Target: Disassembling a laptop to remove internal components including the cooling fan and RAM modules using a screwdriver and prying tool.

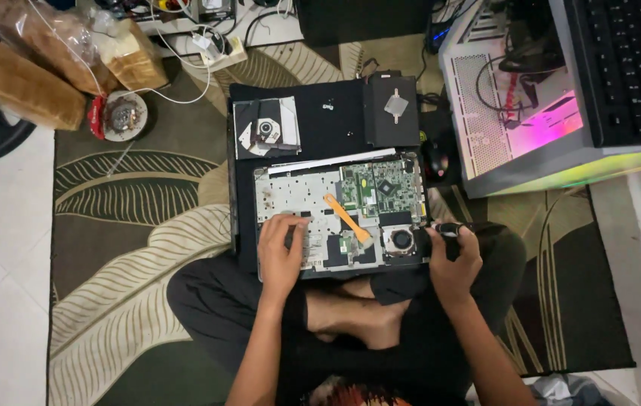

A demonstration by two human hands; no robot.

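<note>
An opened laptop base (298, 197) lies on my crossed legs, its green circuit board (380, 188) and round cooling fan (401, 240) exposed. An orange plastic pry tool (347, 216) rests diagonally across the middle of it. My left hand (283, 252) lies flat on the silver frame at the near left, fingers spread. My right hand (452, 256) is closed around a small black tool (440, 231) at the laptop's near right corner, beside the fan.
A black mat (335, 128) beyond the laptop holds a removed optical drive (266, 129), loose screws and a black panel (393, 109). A black mouse (437, 159) and a lit desktop case (519, 113) stand at right. Bread bags (57, 45) and cables lie at far left on a leaf-patterned rug (132, 225).
</note>
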